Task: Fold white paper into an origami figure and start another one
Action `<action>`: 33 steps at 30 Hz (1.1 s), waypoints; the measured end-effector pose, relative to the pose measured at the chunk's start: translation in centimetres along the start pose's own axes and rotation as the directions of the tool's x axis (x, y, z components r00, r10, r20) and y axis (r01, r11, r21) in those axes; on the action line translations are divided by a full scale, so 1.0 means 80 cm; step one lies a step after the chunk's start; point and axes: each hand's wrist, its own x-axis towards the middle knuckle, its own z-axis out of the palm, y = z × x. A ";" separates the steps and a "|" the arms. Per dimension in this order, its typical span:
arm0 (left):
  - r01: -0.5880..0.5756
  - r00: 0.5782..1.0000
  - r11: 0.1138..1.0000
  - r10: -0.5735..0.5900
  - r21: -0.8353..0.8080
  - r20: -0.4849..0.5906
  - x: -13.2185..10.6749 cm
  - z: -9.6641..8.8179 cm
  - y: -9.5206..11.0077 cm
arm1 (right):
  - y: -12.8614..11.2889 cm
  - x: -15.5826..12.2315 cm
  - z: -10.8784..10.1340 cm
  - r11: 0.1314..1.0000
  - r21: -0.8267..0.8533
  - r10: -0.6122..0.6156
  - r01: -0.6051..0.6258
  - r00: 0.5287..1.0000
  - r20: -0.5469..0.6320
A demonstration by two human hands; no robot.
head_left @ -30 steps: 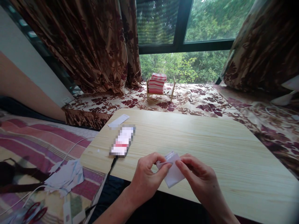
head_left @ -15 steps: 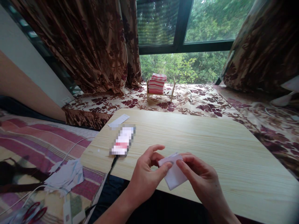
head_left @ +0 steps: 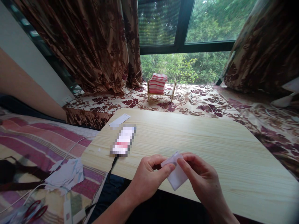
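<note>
One white paper is btwn L hand & R hand, over the near edge of the tabletop; each grip pinches it, thumbs on top. Phone-like device (screen pixelated, black cord attached) lies on the L side, w/ paper strip just beyond.

Both hands bare, raised over near edge of counter, side by side, palms turned inward. Left hand: thumb stretched toward right hand, index finger bent in arch above it, pinching; other fingers curled underneath, mostly hidden. Right hand: thumb angled up and leftward, pressing against bent fingers, tips out of sight. Thumb tips close, slightly apart. Left forearm slants in from lower left, right forearm from lower right.
</note>
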 end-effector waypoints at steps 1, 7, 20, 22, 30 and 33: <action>-0.011 1.000 1.000 0.011 0.015 0.005 0.000 0.000 0.000 | 0.001 0.000 0.000 1.000 -0.006 0.000 0.000 1.000 -0.007; -0.033 0.999 0.998 0.033 0.047 0.000 0.000 0.000 -0.006 | 0.004 -0.001 0.002 1.000 -0.020 -0.023 0.023 0.999 -0.032; -0.073 0.997 0.984 0.069 0.165 0.031 0.002 -0.003 -0.005 | 0.008 -0.003 0.004 0.998 -0.051 0.018 -0.022 0.997 -0.069; -0.076 0.996 0.983 0.068 0.169 0.054 0.002 -0.005 -0.005 | 0.008 -0.003 0.006 0.999 -0.038 0.022 -0.025 0.997 -0.079; -0.058 0.992 0.973 0.031 0.222 0.123 0.003 -0.009 0.000 | 0.003 -0.002 0.010 0.998 0.013 0.054 -0.054 0.996 -0.076; -0.050 0.986 0.965 0.007 0.256 0.167 0.004 -0.012 0.000 | 0.003 -0.002 0.012 0.998 0.021 0.064 -0.063 0.996 -0.061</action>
